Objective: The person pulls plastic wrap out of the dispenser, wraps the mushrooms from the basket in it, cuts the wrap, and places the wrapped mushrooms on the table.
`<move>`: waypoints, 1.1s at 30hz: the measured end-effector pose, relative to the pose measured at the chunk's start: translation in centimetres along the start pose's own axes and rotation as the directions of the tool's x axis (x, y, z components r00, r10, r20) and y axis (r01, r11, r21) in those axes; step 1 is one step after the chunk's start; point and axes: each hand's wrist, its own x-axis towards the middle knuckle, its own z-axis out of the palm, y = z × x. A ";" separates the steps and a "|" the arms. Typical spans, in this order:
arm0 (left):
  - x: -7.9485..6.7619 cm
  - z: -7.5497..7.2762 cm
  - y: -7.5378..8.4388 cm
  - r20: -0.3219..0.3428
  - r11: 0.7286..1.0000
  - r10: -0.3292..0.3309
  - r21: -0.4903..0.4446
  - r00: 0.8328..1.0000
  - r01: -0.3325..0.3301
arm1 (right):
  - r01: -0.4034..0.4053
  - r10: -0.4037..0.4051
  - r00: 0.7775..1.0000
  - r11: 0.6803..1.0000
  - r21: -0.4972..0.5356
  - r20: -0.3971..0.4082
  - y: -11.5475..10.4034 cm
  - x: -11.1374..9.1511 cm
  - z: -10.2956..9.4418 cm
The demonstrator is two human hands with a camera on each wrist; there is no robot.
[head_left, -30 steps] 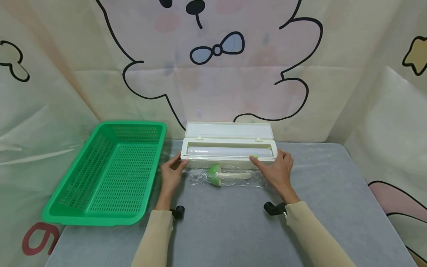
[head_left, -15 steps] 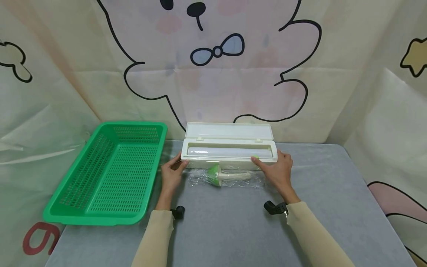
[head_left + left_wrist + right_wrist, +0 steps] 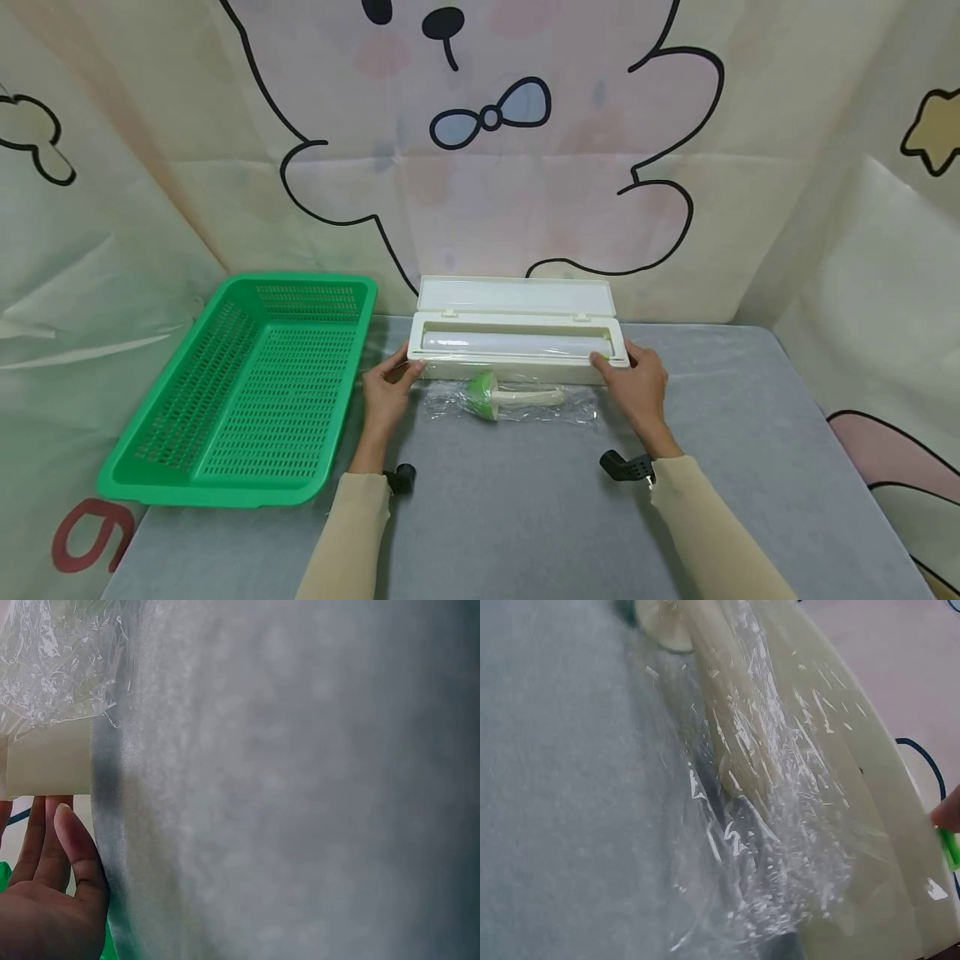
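Observation:
A white cling film dispenser (image 3: 480, 371) stands near the table's back edge, its lid (image 3: 517, 295) tipped back and a film roll (image 3: 517, 342) inside. My left hand (image 3: 382, 404) grips its left end, thumb at the front corner. At the other end, my right hand (image 3: 640, 392) holds the dispenser, with the thumb on the small green slide cutter (image 3: 951, 849), mostly covered in the head view. Directly in front lies a mushroom-shaped thing with a green cap (image 3: 480, 395) and pale stem (image 3: 528, 398), under clear cling film (image 3: 780, 847) that reaches up to the dispenser's front.
A green plastic basket (image 3: 217, 492) with slotted sides stands left of my left hand. Grey cloth covers the table (image 3: 517, 517). A printed curtain (image 3: 525, 208) hangs right behind the dispenser and along both sides.
My right hand has slid to the right along the dispenser's front edge, the green cutter moving with the thumb. My left hand, the dispenser and the wrapped thing keep their places.

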 end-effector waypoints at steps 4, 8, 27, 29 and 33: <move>0.1 -0.1 -0.1 0.001 1.000 0.001 -0.005 1.000 -0.001 | -0.021 0.019 0.999 0.999 0.025 0.049 0.3 0.4 -0.7; 0.1 -0.1 0.0 0.000 1.000 0.000 -0.014 1.000 0.000 | -0.034 0.030 0.996 0.999 0.043 0.089 0.3 0.6 -1.3; 0.0 -0.2 0.1 0.017 0.990 -0.118 -0.076 0.993 0.119 | -0.039 0.033 0.993 0.998 0.048 0.115 0.7 0.0 -1.7; -0.2 -0.2 0.2 0.031 0.987 -0.134 -0.084 0.991 0.136 | -0.077 0.071 0.991 0.996 0.055 0.112 0.7 -0.6 -1.7; -0.5 -0.3 0.6 0.065 0.980 -0.157 -0.113 0.986 0.163 | -0.160 0.155 0.977 0.987 0.020 0.147 0.8 -1.9 -1.8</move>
